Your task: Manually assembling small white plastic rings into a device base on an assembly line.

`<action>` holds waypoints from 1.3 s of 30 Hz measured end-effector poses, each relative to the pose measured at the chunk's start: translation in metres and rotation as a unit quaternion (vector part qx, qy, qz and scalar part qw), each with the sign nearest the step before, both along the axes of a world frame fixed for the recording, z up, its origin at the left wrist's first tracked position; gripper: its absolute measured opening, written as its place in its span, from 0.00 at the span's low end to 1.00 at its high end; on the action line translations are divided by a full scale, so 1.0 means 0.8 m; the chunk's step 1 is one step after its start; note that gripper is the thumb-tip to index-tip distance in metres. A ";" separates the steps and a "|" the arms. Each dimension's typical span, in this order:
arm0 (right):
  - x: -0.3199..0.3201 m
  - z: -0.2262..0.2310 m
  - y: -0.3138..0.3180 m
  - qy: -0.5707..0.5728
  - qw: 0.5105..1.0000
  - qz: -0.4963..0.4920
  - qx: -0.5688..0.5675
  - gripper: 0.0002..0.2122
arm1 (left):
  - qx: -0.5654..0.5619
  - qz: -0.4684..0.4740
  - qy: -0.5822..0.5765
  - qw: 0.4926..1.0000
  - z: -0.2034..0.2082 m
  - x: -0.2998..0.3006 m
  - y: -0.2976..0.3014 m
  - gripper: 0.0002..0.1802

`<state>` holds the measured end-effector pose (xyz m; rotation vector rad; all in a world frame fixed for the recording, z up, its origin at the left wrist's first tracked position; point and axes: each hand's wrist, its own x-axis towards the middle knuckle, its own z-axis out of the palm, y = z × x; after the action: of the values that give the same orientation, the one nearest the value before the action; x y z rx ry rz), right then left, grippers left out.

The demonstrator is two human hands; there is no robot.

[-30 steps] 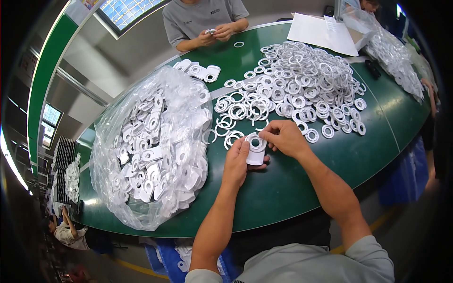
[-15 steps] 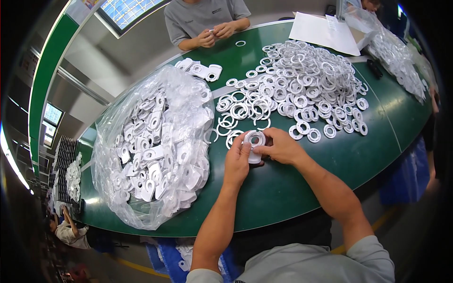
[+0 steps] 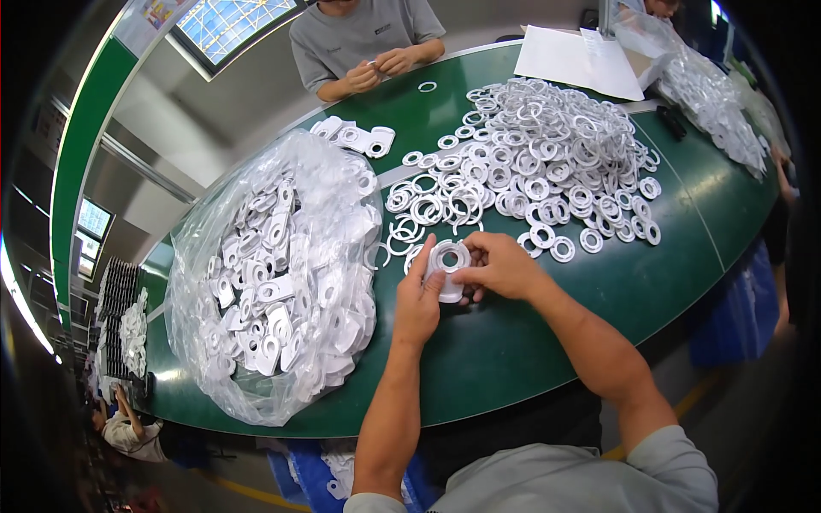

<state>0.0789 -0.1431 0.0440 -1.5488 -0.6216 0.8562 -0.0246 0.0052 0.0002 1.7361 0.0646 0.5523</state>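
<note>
Between my two hands is a white plastic part with a round ringed opening [image 3: 450,256] and a flat tab below it. My left hand [image 3: 418,301] grips its left side, thumb on the front. On the right edge, my right hand [image 3: 500,269] holds the same part with thumb and fingers closed. Just beyond my hands, open-looking thin rings [image 3: 406,231] lie near a large heap of white rings [image 3: 547,162]. Left of my hands, a clear plastic bag [image 3: 192,333] lies open, full of similar white tabbed parts [image 3: 274,286].
The green table [image 3: 513,359] curves around me. Several tabbed parts [image 3: 376,141] sit behind the bag. Across the table a person [image 3: 368,38] in grey handles a small piece. White paper sheets [image 3: 573,61] and another filled plastic bag [image 3: 710,103] are at the far right. Blue bins [image 3: 735,308] stand below the table.
The whole view has shifted slightly. Both hands still hold the white part, and my right fingers have moved a little around its edge.
</note>
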 end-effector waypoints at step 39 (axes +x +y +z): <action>0.008 -0.025 -0.007 0.050 0.998 0.017 0.031 0.11 | -0.202 -0.032 0.123 0.971 0.023 -0.006 -0.005 0.28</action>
<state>0.0855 -0.1488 0.0241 -1.4336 -0.5986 0.9265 -0.0292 0.0009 0.0188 1.3931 0.2775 0.2516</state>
